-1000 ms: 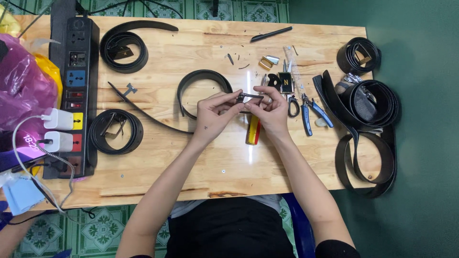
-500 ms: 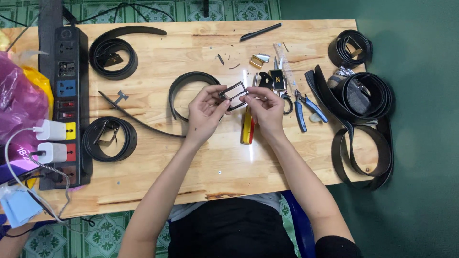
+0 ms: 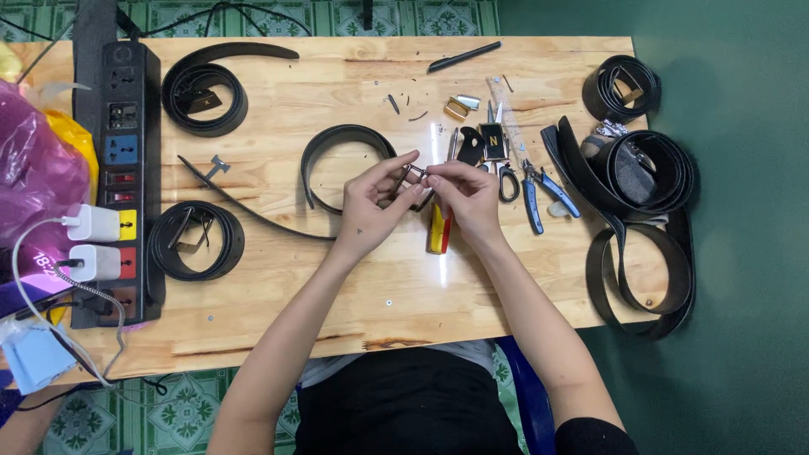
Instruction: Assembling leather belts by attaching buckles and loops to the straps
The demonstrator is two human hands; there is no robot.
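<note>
Above the middle of the wooden table (image 3: 337,101), I see my left hand (image 3: 371,206) and right hand (image 3: 468,195) pinching a small metal buckle (image 3: 415,179) between fingertips, beside the black belt (image 3: 333,147).

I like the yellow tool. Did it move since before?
No. The yellow tool lies where it was, left of the blue pliers.

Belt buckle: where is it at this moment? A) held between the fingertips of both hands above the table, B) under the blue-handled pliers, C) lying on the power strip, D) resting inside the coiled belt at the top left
A: the belt buckle is pinched between the left hand and the right hand, over the wooden table.
</note>
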